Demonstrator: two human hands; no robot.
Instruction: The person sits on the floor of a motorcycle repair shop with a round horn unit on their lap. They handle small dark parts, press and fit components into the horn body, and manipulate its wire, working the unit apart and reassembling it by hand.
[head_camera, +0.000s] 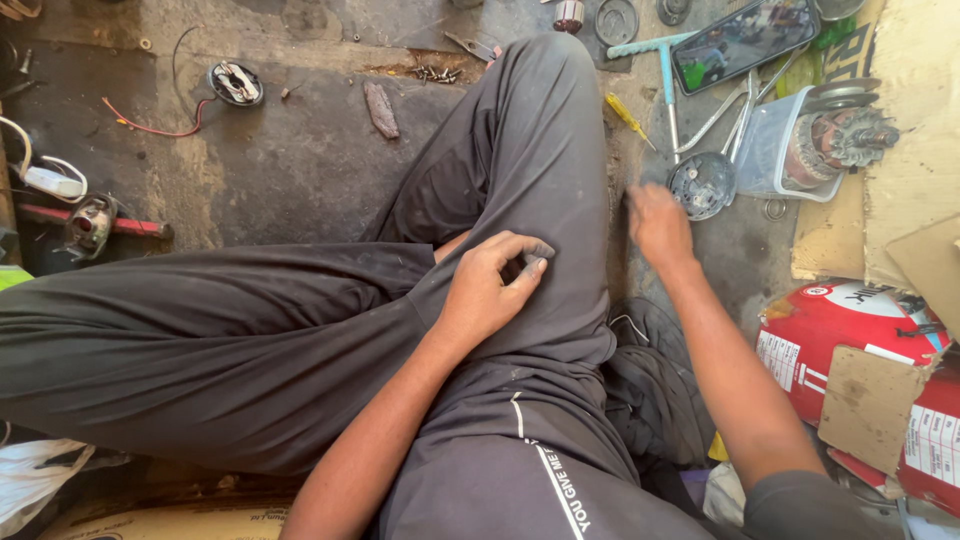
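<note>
Right now, left hand (490, 285) curled on trousers (300, 350)

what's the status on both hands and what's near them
Left hand resting on dark trouser leg, fingers curled, holding nothing visible. Right hand open, reaching toward round metal part on floor. Yellow screwdriver lies just beyond.

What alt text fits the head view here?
A seated person in dark trousers rests the left hand on a thigh while the right hand reaches toward a round metal part on a dirty floor among a screwdriver and phone.
</note>
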